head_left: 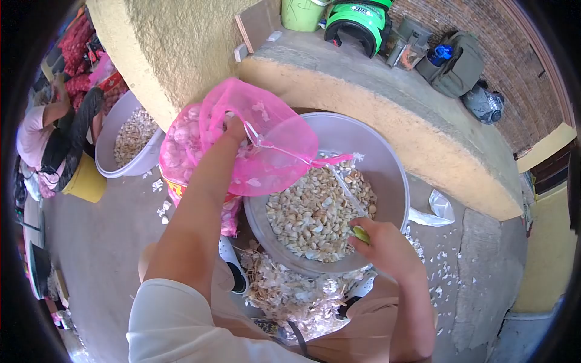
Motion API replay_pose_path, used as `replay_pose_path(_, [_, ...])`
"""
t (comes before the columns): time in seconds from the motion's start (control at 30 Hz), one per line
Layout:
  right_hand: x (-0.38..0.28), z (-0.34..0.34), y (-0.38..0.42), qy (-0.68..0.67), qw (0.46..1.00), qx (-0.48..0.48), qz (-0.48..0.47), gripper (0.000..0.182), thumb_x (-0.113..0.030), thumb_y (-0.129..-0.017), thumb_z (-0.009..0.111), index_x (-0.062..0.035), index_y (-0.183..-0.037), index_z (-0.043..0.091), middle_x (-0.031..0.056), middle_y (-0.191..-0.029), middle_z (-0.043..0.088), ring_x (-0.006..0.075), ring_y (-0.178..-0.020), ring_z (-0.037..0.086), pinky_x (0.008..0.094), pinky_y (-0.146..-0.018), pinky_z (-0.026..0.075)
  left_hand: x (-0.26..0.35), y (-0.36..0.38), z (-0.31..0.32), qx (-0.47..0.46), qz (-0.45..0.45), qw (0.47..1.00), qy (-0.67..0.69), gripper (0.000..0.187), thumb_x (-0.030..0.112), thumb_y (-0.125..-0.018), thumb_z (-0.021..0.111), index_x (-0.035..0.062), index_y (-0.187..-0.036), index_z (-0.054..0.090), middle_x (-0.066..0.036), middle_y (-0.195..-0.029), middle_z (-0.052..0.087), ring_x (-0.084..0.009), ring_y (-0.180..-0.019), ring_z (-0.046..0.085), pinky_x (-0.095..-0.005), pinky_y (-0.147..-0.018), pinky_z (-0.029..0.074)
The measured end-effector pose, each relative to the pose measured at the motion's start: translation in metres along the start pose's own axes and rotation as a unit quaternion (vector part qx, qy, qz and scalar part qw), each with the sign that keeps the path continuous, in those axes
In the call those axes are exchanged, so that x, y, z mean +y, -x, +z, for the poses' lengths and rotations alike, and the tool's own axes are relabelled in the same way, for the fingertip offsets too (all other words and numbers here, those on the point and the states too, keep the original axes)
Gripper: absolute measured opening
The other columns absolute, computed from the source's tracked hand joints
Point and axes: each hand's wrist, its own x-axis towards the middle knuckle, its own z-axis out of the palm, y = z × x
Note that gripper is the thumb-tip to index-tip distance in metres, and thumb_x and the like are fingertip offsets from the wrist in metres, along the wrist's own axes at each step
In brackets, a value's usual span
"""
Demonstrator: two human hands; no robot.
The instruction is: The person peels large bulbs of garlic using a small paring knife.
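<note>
My left hand reaches into the mouth of a pink mesh bag; its fingers are hidden by the bag. Whole garlic bulbs fill the bag's left part. A white tie and a pink twisted end of the mesh hang over a large pale basin. Loose garlic cloves cover the basin's bottom. Over the basin's near right rim, my right hand grips a knife by its yellow-green handle, the blade pointing up and left above the cloves.
Papery garlic skins are heaped between my feet. A raised concrete ledge runs behind the basin, bearing a green helmet and a backpack. At left, another person sits near a second basin of cloves.
</note>
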Motion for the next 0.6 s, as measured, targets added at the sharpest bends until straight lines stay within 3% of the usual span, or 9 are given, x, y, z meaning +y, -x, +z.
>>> replay_pose_path(0.3, [0.0,-0.005,0.008,-0.014,1.0,0.013,0.018,0.028,-0.022,-0.078,0.057,-0.0032,-0.099,0.056,0.0216,-0.076,0.058,0.0375,-0.075,0.056,0.0427,-0.066,0.043,-0.002,0.078,-0.117,0.104,0.009,0.987,0.122,0.036,0.029,-0.066,0.06,0.0068,-0.095,0.06,-0.018,-0.096,0.059,-0.0291,-0.093,0.056,-0.0433,-0.075,0.042])
replay_pose_path(0.5, [0.0,0.0,0.009,0.002,0.999,0.038,0.001,0.029,-0.019,-0.077,0.06,-0.0008,-0.099,0.057,0.0195,-0.065,0.055,0.0315,-0.062,0.055,0.0359,-0.059,0.042,0.005,0.159,-0.229,0.021,0.072,0.945,0.317,0.043,0.021,-0.06,0.068,0.0015,-0.096,0.054,-0.018,-0.093,0.058,-0.0298,-0.089,0.056,-0.0343,-0.075,0.045])
replay_pose_path(0.6, [-0.01,-0.001,0.013,-0.013,1.0,0.01,-0.007,0.028,-0.019,-0.077,0.061,-0.0005,-0.097,0.057,0.0178,-0.062,0.053,0.0268,-0.057,0.053,0.0337,-0.058,0.041,0.01,0.208,-0.28,0.0,-0.002,0.951,0.308,0.046,0.015,-0.059,0.069,0.0018,-0.098,0.051,-0.018,-0.093,0.056,-0.0313,-0.087,0.055,-0.0365,-0.076,0.045])
